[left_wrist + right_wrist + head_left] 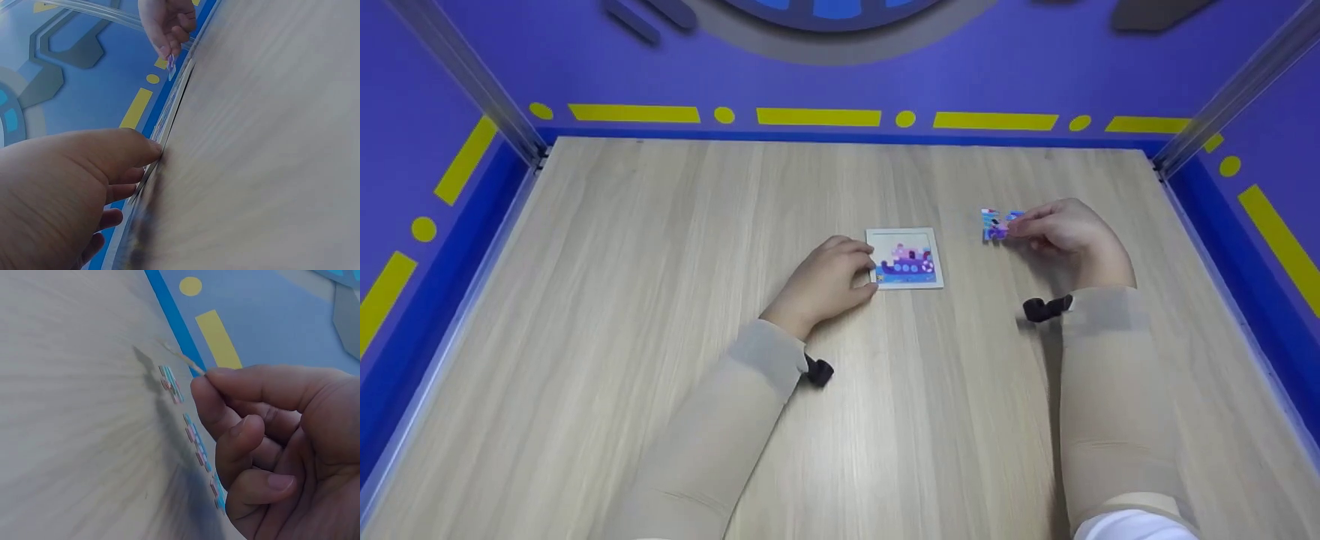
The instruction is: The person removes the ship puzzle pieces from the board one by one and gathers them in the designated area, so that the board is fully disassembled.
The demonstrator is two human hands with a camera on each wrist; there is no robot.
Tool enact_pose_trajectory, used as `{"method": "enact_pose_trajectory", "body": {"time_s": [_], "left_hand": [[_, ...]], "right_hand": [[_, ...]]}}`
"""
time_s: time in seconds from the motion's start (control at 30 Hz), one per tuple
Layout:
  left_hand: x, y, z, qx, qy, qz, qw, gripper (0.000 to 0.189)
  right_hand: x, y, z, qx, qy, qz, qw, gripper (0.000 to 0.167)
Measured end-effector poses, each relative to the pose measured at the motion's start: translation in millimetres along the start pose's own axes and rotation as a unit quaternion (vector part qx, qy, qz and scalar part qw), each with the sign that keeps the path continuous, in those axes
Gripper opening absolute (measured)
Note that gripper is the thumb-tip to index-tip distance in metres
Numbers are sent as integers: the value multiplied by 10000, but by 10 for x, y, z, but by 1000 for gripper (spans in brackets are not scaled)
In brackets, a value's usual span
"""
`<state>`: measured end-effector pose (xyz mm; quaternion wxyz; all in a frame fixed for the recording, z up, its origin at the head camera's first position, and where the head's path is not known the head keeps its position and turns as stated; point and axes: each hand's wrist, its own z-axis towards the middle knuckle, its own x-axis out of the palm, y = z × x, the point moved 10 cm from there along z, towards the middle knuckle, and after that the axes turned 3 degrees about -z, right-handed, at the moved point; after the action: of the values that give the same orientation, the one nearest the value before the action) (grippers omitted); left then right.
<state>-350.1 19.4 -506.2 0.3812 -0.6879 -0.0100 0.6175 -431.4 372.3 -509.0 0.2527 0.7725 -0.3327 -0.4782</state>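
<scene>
A small white-framed puzzle board lies flat on the table, its picture a pink and purple boat on blue water. Along the board's left edge rests my left hand, thumb near the lower corner and the other fingers loosely bent higher up. The left wrist view has the thumb touching the rim. To the right of the board, my right hand pinches a thin puzzle piece between thumb and forefinger, seen almost edge-on in the right wrist view. Beneath and beyond it, several loose puzzle pieces lie on the table, partly hidden by the fingers.
The wood-grain table is bordered by purple-blue panels with yellow dashes and dots at the back and both sides. Metal posts stand at the back corners. Small black devices sit at both wrists.
</scene>
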Motion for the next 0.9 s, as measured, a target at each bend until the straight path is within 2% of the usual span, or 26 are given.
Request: {"method": "enact_pose_trajectory", "body": {"time_s": [0.2,0.47,0.63,0.9], "left_hand": [[-6,-4,-6,35,-27,4,10000,37],[-8,-3,-10,56,-68,10,10000,37],[-6,-4,-13,56,-63,9,10000,37],[-9,-7,-10,72,-72,-1,9999,37]], "right_hand": [[20,-39,7,105,59,-117,9999,29],[29,-29,-36,172,-67,-390,9991,24],[32,-29,-38,206,-98,-558,9982,26],[2,-40,-64,240,-183,-298,9991,23]]}}
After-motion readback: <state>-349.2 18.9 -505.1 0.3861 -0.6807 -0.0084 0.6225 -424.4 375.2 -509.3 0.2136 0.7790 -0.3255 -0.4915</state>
